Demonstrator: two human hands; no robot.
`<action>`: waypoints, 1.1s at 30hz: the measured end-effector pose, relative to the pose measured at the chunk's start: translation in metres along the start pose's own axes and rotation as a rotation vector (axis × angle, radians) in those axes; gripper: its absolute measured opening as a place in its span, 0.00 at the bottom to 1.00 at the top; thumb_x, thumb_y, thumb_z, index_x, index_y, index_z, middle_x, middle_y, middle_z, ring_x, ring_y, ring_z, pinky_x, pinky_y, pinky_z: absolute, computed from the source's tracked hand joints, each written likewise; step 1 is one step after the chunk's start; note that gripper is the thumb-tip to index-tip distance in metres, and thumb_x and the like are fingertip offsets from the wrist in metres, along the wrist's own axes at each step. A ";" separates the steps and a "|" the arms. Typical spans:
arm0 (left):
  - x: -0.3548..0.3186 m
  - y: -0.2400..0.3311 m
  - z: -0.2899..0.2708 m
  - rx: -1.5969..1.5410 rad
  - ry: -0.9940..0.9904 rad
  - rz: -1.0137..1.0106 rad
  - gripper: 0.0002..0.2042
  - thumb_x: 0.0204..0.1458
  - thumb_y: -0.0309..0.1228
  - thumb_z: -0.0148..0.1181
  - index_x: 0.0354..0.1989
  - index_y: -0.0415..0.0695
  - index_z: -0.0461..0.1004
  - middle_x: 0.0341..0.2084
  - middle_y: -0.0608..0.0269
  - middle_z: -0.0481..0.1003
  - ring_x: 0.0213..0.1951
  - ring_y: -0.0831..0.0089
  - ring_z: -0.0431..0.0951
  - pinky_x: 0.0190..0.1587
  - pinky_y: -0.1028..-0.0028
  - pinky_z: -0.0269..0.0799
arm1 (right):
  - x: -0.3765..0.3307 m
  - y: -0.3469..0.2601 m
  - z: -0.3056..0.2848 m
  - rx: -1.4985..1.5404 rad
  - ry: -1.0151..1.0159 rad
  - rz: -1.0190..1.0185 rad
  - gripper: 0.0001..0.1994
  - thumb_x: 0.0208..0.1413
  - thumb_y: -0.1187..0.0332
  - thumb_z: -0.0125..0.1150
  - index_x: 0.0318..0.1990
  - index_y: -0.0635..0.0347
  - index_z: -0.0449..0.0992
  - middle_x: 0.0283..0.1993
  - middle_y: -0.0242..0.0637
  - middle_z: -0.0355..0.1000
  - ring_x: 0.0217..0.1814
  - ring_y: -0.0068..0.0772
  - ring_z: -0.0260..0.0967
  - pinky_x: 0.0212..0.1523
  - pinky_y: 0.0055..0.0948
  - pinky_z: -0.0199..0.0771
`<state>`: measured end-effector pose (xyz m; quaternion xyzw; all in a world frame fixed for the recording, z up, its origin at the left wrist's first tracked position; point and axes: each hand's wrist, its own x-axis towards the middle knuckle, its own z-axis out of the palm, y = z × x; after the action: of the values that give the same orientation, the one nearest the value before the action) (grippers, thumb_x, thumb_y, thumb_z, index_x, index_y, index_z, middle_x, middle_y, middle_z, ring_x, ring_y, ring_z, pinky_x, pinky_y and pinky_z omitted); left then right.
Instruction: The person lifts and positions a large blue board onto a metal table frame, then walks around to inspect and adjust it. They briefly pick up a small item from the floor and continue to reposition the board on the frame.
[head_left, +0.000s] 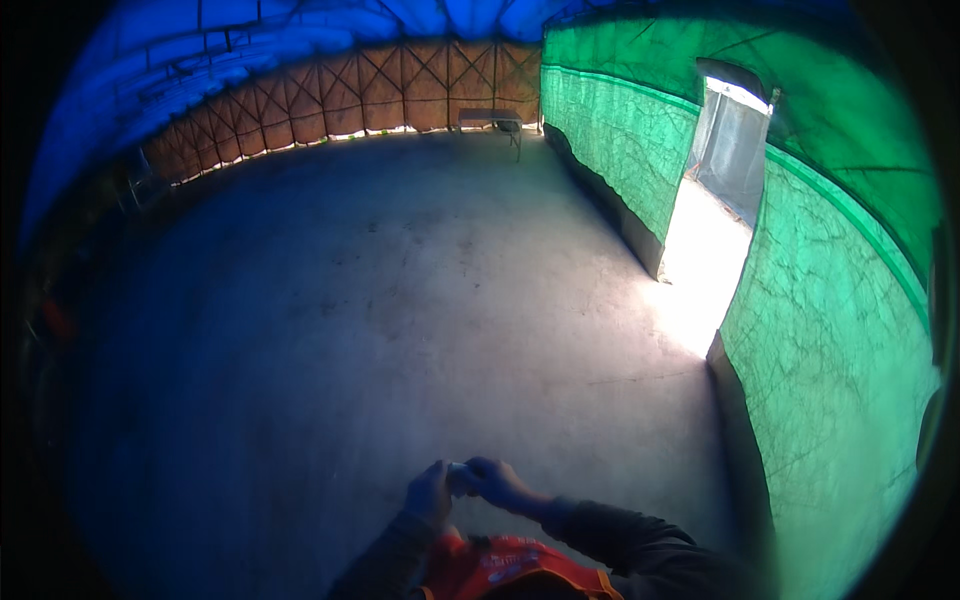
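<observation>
At the lower middle of the head view, my two hands come together in front of a red vest (500,560) with orange edging. A small pale object (459,477) shows between them, too small and dim to name. My left hand (430,492) is closed on its left side. My right hand (497,483) reaches in from the right, its fingers bent and closed on the same object. Both forearms are in dark sleeves, and the fingertips are partly hidden.
A wide concrete floor (400,330) spreads ahead. Along the right runs a green sheet wall (820,330) with a dark lower edge and a bright doorway (705,250). A table (490,117) stands far off by a brown braced wall (380,90). Blue sheeting (300,25) forms the roof.
</observation>
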<state>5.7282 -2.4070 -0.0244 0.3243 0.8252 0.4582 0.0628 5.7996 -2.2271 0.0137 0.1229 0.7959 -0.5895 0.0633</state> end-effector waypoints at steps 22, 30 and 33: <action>0.717 -0.263 -0.110 0.317 0.094 0.236 0.18 0.58 0.23 0.58 0.57 0.41 0.75 0.49 0.49 0.79 0.53 0.49 0.80 0.57 0.57 0.77 | 0.753 -0.137 -0.235 0.662 -0.518 0.306 0.28 0.75 0.49 0.53 0.61 0.70 0.74 0.54 0.50 0.79 0.54 0.41 0.82 0.59 0.37 0.84; 0.958 -0.390 -0.150 0.197 0.153 0.327 0.17 0.69 0.33 0.56 0.61 0.38 0.73 0.56 0.43 0.75 0.61 0.52 0.76 0.63 0.58 0.72 | 1.033 -0.129 -0.265 0.417 -0.341 0.181 0.28 0.69 0.56 0.66 0.67 0.66 0.70 0.59 0.47 0.77 0.60 0.37 0.78 0.63 0.38 0.80; 1.067 -0.433 -0.190 -0.062 0.134 0.124 0.16 0.66 0.30 0.60 0.60 0.39 0.72 0.50 0.43 0.77 0.56 0.51 0.80 0.57 0.56 0.78 | 1.136 -0.162 -0.286 0.456 -0.331 0.168 0.26 0.69 0.61 0.67 0.68 0.66 0.70 0.59 0.46 0.77 0.58 0.37 0.79 0.62 0.37 0.81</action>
<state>4.6111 -2.0700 -0.0539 0.3414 0.7913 0.5071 -0.0110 4.6759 -1.8614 -0.0314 0.1015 0.6089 -0.7577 0.2116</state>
